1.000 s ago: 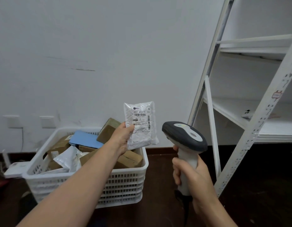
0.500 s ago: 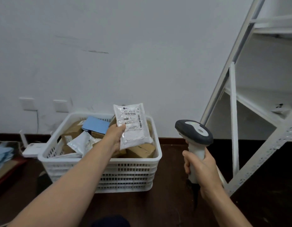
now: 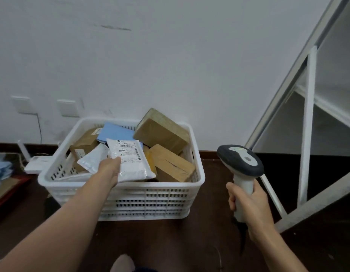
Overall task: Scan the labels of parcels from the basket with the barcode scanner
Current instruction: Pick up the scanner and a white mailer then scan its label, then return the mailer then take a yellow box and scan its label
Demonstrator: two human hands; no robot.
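A white slotted basket [image 3: 150, 195] stands on the dark floor against the wall, filled with several parcels: brown cardboard boxes [image 3: 162, 132], a blue envelope [image 3: 115, 132] and a white pouch [image 3: 93, 160]. My left hand [image 3: 111, 169] grips a white plastic parcel [image 3: 133, 163] by its left edge, label up, low over the basket's middle. To the right of the basket, my right hand [image 3: 248, 203] holds a grey and white barcode scanner [image 3: 240, 163] upright by its handle, head pointing toward the basket.
A white metal shelving rack [image 3: 307, 124] leans into view on the right, its legs on the floor beside the scanner. A white router [image 3: 35, 165] and blue items [image 3: 1, 171] lie left of the basket. Two wall sockets [image 3: 68, 107] sit above.
My left hand has lowered the white parcel from in front of the wall down onto the basket's contents. The scanner has stayed at the right, and the view has tilted down.
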